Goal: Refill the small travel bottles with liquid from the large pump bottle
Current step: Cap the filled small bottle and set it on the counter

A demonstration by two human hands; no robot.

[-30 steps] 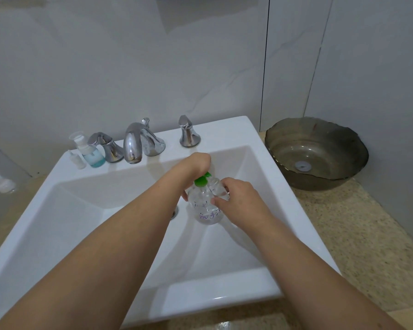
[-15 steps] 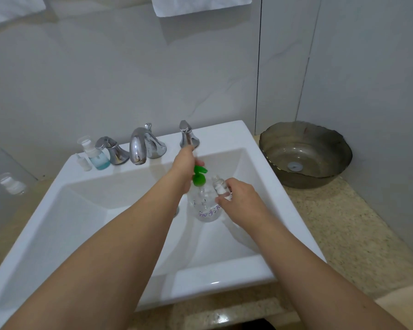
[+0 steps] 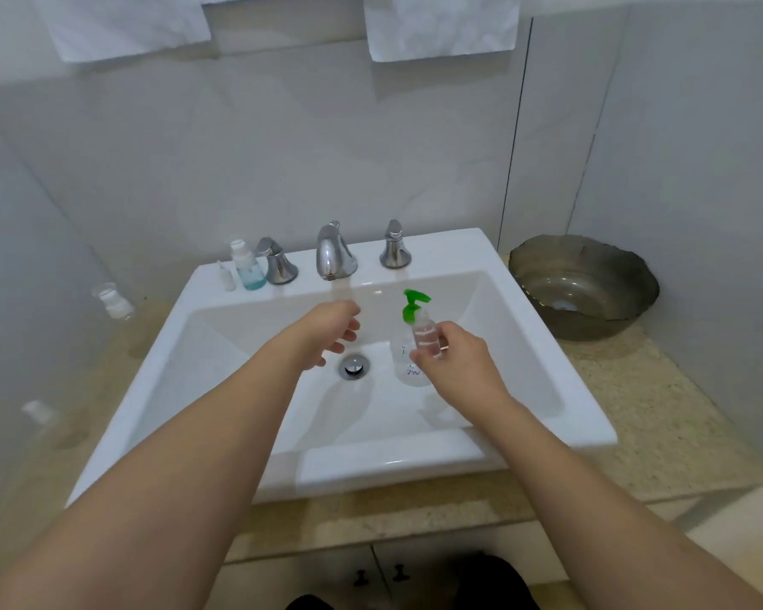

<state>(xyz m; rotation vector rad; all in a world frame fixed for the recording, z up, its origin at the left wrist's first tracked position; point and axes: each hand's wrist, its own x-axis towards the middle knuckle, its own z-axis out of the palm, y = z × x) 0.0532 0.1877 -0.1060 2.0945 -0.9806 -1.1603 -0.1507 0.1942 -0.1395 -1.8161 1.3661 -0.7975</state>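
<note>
1. The small clear plastic travel bottle [image 3: 427,339] is pinched between the fingers and thumb of my right hand [image 3: 459,367], tilted, held over the basin.
2. Just behind that grip, touching or nearly touching the small bottle, stands the large clear pump bottle with a green pump head [image 3: 408,345]. It is upright on the floor of the white rectangular ceramic sink [image 3: 525,345], and its green nozzle rises above the small bottle's top. I cannot tell whether the small bottle's mouth is capped.
3. To the left of the grip, my left hand [image 3: 333,334] hovers over the basin with fingers loosely curled, holding nothing, apart from both bottles.
4. Below and between the two hands sits the round chrome drain stopper [image 3: 354,366].
5. Farther back from the grip, on the sink's rear ledge, are a chrome spout [image 3: 333,253] and two chrome tap handles [image 3: 395,246].
6. At the ledge's far left stands a small clear bottle with blue liquid and a white cap [image 3: 248,268], and just beside it a tiny white bottle [image 3: 226,277].
7. Well to the right of the grip, on the beige speckled stone counter [image 3: 661,411], rests a dark translucent scallop-edged bowl [image 3: 584,286].
</note>
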